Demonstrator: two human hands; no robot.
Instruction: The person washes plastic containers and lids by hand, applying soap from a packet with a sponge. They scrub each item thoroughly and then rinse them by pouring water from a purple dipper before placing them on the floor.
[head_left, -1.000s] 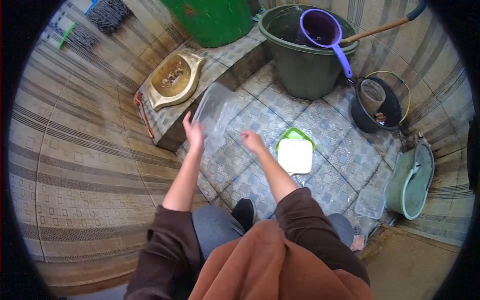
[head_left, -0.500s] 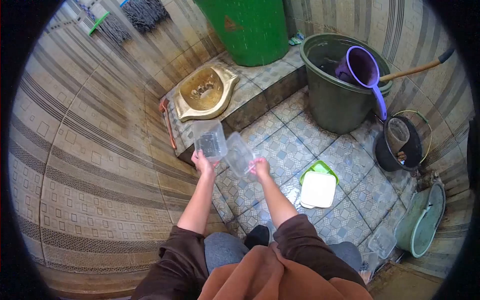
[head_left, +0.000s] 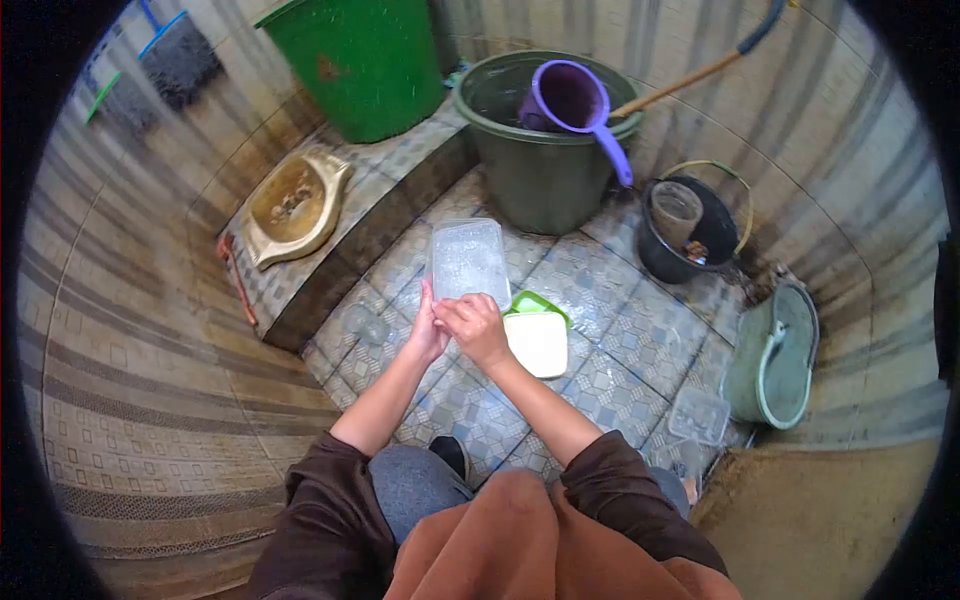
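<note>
A clear, wet plastic food container (head_left: 470, 262) is held out in front of me over the tiled floor. My left hand (head_left: 430, 325) grips its near left corner. Closed fingers of my right hand (head_left: 474, 322) press on the container's near end, right beside the left hand. Down on the floor, left of my hands, lies another clear plastic piece (head_left: 366, 325), blurred. Just right of my right hand, a white lid or box (head_left: 537, 345) partly covers a green tray-like piece (head_left: 541, 307).
A large dark bucket (head_left: 540, 185) holds a purple dipper (head_left: 570, 97). A black pail (head_left: 690, 230), a tilted green basin (head_left: 775, 355) and a clear container (head_left: 699, 415) stand at right. The raised step (head_left: 385, 205) carries a squat toilet (head_left: 300, 205) and green bin (head_left: 355, 80).
My view has swung right. My hands came together on one container; the second clear piece has left my right hand, and a clear piece now shows on the floor.
</note>
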